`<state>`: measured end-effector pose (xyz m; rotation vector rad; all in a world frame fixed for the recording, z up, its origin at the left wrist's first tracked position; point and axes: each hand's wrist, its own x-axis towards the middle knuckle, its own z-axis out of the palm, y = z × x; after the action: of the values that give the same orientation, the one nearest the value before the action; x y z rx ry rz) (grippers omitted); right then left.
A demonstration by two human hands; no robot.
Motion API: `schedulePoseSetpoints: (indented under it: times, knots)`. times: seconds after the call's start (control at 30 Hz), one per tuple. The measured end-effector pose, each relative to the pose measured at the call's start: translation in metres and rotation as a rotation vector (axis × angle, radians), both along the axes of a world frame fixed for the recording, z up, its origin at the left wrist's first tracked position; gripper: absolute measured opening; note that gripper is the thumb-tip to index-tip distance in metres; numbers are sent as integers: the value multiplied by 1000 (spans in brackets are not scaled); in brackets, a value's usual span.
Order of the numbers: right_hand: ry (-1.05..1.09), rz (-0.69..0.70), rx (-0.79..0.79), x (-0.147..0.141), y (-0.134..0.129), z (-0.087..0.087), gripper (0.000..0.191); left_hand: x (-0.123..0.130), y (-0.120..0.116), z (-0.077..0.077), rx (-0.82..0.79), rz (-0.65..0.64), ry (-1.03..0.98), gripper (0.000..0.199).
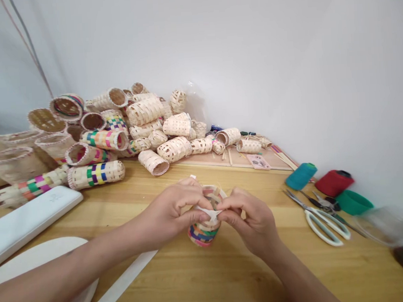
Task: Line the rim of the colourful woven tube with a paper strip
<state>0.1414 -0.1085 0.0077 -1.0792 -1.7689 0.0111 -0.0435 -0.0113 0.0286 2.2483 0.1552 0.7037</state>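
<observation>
A small woven basket [203,233] with blue, green, orange and pink bands stands between my hands at the middle of the table. My left hand [181,206] is closed, thumb and forefinger pinching a thin white strip [212,213] at the basket's rim. From the other side my right hand [249,219] pinches the same strip between thumb and fingertip. The strip stretches across the near side of the opening, and pale woven slats show inside. My fingers hide parts of the rim. A flat white band [123,285] lies on the table beneath my left forearm.
Many woven baskets [145,111] are heaped against the wall at the back left. A white oblong box [34,222] and a white disc [64,257] lie at left. White-handled scissors [326,227], a blue thread spool [300,176] and a red spool [333,183] are at right.
</observation>
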Motion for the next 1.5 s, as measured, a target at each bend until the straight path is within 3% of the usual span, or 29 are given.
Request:
schedulePoseSetpoints:
  times: [0.1, 0.2, 0.4, 0.73, 1.13, 1.33, 1.5]
  knots:
    - [33, 22, 10, -1, 0, -2, 11, 1, 0, -1, -91, -23, 9, 10]
    - [206, 63, -49, -2, 1, -7, 15, 2, 1, -2, -172, -23, 16, 10]
    - [447, 261, -146, 3, 6, -16, 11, 1, 4, 1, -208, 55, 65, 9]
    - [412, 282, -153, 2, 5, -16, 10, 5, 6, -9, -345, 10, -11, 11]
    - [286, 262, -111, -2, 3, -13, 8, 3, 0, 11, -154, 91, 192, 13]
    - [209, 196, -70, -2, 3, -12, 6, 4, -2, 8, -225, 49, 154, 9]
    - [170, 165, -57, -3, 4, -9, 9, 6, 0, 4, -175, 63, 126, 7]
